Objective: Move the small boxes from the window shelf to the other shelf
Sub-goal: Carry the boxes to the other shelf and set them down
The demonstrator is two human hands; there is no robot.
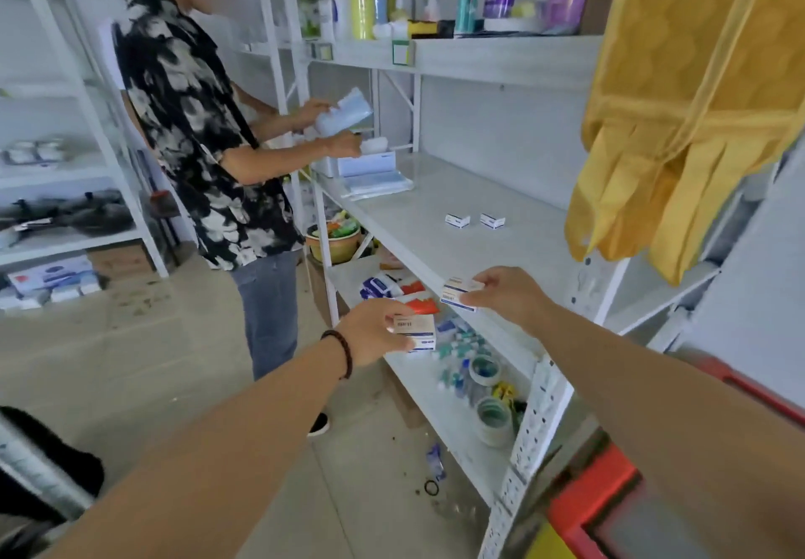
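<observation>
Two boxes [475, 220] already sit on the shelf [435, 227]. Left hand [374, 332] grips one box [416, 332], right hand [505, 293] another [459, 290], both at the shelf's front edge, unplaced. Window shelf unseen.

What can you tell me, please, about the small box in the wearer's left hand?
The small box is a white carton, apparently cardboard, with dark print on its face and a blue band along the lower edge; the lettering is too blurred to read. It looks closed and undamaged. The left hand pinches it from its left end, thumb on top, holding it roughly level in the air in front of the white shelf, touching nothing else.
</observation>
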